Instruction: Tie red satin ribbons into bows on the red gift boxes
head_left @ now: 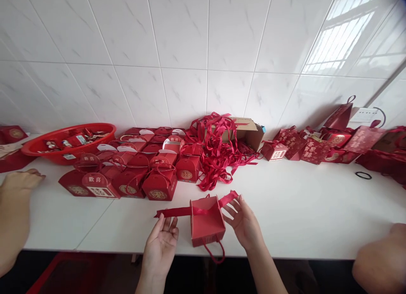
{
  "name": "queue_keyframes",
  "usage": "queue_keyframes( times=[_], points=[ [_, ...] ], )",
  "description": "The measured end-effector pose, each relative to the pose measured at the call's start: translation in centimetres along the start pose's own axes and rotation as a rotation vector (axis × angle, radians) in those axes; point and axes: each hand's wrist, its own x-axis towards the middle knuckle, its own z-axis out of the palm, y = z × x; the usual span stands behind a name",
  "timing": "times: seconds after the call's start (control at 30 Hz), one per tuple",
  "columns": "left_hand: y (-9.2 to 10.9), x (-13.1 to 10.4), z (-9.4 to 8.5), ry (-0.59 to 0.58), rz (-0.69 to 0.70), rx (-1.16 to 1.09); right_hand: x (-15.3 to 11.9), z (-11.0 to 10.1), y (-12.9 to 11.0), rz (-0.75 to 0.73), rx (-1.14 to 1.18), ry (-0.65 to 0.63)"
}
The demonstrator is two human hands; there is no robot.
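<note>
A small red gift box (207,224) with its top open lies near the table's front edge, its twisted cord handle (215,258) hanging over that edge. A red ribbon (177,211) runs across the box and through its sides. The ribbon's left end is held at the fingertips of my left hand (161,239). On the other side, my right hand (245,224) pinches the right end between thumb and finger, its other fingers spread beside the box. Behind the box lies a heap of loose red ribbons (218,158), spilling from a cardboard carton (253,135).
Several red gift boxes (160,188) stand in rows at the left, before a red plastic basin (111,137) of small packets. More red bags (312,152) and a black ring (363,175) are at the right. Other people's arms (14,213) rest at both sides. A tiled wall (184,40) rises behind.
</note>
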Motion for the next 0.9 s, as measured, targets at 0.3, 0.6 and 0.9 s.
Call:
queue_keyframes(
  times=[0.3, 0.6, 0.9],
  points=[
    [1.2, 0.3, 1.9, -0.112, 0.166, 0.03, 0.2, -0.5, -1.9, -0.191, 0.066, 0.127],
    [3.8, -1.4, 7.3, -0.39, 0.402, 0.217, 0.2, 3.2, -6.4, -0.515, -0.28, -0.057],
    [3.5, -4.3, 11.0, -0.647, 0.624, 0.617, -0.2, 7.9, -7.7, -0.708, -0.62, -0.245]
  ],
)
